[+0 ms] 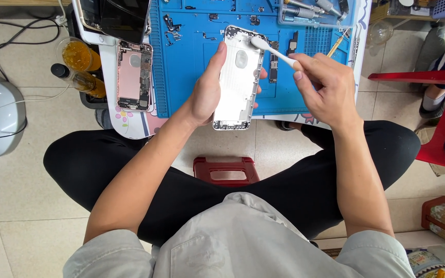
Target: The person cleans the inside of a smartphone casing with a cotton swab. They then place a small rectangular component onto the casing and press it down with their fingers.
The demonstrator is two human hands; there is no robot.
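Silver phone housing point(239, 82) rests gripped in my left hand point(207, 92) above the blue mat point(191, 67); my right hand point(325, 87) pinches a white toothbrush point(271, 49) against its top edge.

— Where do we look from?

— We have one view only, from the wearer's head, facing almost straight down past the chest and crossed legs.

— How near are we?

— Close: the left hand point(207, 95) and right hand point(325, 87) sit at arm's length, mid-frame. The blue mat point(191, 77) on the low worktop point(130, 121) runs off the top edge, and tiled floor point(21, 190) fills both sides.
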